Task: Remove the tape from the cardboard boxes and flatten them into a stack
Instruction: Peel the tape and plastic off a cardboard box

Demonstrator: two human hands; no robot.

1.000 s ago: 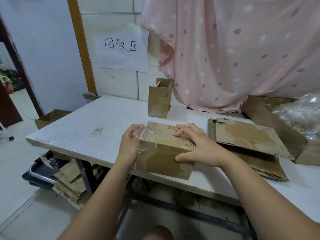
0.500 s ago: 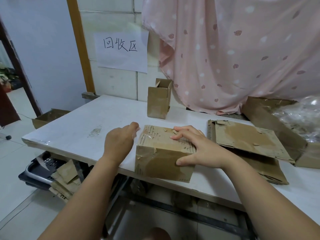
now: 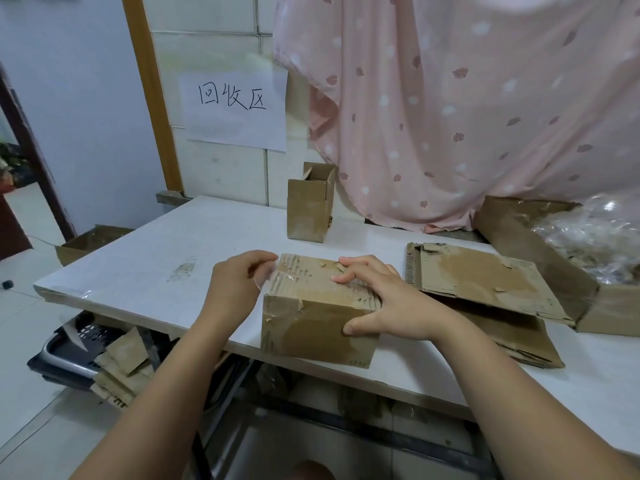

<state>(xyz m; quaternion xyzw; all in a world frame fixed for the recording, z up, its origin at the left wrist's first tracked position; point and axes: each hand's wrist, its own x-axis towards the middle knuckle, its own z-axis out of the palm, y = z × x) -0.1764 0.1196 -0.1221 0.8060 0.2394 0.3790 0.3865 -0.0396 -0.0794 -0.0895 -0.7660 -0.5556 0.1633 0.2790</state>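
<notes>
**Tape being pinched at box edge**

Cardboard box (image 3: 318,327) is being steadied at the near tabletop (image 3: 156,271) edge by the right hand (image 3: 388,306), grip spread, fingers flat on top, thumb on the front face. Clear tape strip (image 3: 265,277) at the box's top-left edge is being pinched in the left hand (image 3: 235,285) grip. Flattened cardboard stack (image 3: 485,285) is lying just right of the box.

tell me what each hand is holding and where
Left hand pinches the tape by its loose end, off the box top. Right hand presses the box, fingers on top, thumb on front.
</notes>
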